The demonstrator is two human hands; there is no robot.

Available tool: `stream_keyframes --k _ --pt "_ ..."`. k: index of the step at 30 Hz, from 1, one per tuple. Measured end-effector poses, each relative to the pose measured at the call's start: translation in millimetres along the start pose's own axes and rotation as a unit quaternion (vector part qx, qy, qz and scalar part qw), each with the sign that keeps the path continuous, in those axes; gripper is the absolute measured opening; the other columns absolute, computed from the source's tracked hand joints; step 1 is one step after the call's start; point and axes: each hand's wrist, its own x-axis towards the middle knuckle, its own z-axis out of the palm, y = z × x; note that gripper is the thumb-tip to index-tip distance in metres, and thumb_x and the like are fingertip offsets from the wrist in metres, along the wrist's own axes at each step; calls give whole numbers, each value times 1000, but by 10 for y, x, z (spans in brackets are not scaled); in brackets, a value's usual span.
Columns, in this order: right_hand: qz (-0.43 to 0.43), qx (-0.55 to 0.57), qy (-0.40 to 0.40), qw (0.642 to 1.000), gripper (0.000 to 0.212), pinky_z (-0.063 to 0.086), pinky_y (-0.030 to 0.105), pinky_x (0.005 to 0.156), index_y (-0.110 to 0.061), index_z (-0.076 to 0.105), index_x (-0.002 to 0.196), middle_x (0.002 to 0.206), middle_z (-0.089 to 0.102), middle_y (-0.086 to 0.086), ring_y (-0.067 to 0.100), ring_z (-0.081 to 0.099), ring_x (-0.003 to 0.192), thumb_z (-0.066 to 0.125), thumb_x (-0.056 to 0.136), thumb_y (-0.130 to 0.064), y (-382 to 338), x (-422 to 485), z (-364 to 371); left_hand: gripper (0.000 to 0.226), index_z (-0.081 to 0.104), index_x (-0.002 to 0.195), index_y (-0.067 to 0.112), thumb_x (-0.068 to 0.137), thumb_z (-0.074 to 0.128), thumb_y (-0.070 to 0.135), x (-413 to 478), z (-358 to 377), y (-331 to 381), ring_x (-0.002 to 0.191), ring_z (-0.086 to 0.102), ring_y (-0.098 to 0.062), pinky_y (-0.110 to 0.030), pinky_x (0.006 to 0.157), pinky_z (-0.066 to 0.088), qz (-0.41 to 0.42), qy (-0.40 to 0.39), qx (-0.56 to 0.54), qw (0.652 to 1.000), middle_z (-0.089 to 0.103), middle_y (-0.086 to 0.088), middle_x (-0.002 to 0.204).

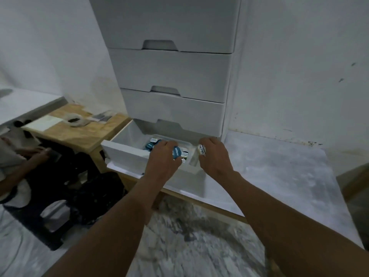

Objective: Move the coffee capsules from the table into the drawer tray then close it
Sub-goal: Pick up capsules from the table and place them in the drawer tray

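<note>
**Capsules held in 2 hands above 1 open drawer**

The left hand [161,156] is curled round 1 blue-lidded capsule [176,152], a small round pod whose glossy foil top carries white lettering and faces the other hand. The right hand [214,156] grasps 1 white-lidded capsule [201,150] at its thumb side, with the printed foil turned toward the left hand. The 2 hands are near each other, and both hover over the bottom drawer [127,154], which stands pulled out beneath them.

Below and between the hands, a clear plastic tray [187,143] sits inside that drawer. It holds loose capsules [149,145]: blue foil tops just beyond the left hand, and white and dark ones under its fingers. Blur and the hand hide their exact number.

Beyond both hands rises 1 drawer unit [171,72] of smooth matte white plastic, with 4 stacked drawers, 3 shut and 1 open. 3 trapezoid handle cut-outs show on it. It stands on a table [269,166] with a mottled white covering and a pale wooden edge, which stretches away to the right of the right hand.

Well to the left of the left hand stands 1 low wooden side table [79,132] bearing 1 tape roll [74,118]. Nearer are 1 black stool [40,226] and another person's hand [34,152].
</note>
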Motion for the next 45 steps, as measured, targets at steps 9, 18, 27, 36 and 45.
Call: stream_keyframes --k 9,18,27,36,45 --pt "59 -7 -48 997 40 47 37 88 -11 56 121 122 52 14 31 55 106 62 82 -4 -381 376 532 39 59 119 12 81 68 17 526 -162 -715 98 54 -19 -21 80 36 5 -41 -13 999 60 -10 112" --pt "95 -6 -89 991 33 44 31 83 -11 59 115 117 60 11 26 56 102 66 82 -9 -58 1038 1067 39 59 115 12 78 72 21 1283 338 -1108 96 57 -20 -26 80 42 -5 -137 -6 991 63 -9 109" --pt "163 24 -154 974 43 44 36 99 -18 55 123 129 47 12 29 51 115 68 82 -10 235 1363 1566 52 54 127 14 79 72 21 1765 911 -1398 112 52 -25 -32 97 43 34 -251 9 967 53 -10 124" --pt "214 4 -127 969 49 42 29 93 -10 54 125 126 50 12 27 52 112 67 78 -5 341 1473 1793 52 53 126 10 77 71 16 2021 1243 -1601 106 55 -24 -29 95 44 103 -282 -45 953 50 -9 124" --pt "230 -54 -103 966 47 44 33 91 -6 60 117 116 61 14 30 56 107 73 72 -6 403 1485 1824 50 54 128 11 81 67 19 2186 1439 -1588 112 53 -22 -30 100 44 163 -291 -73 940 51 -7 126"
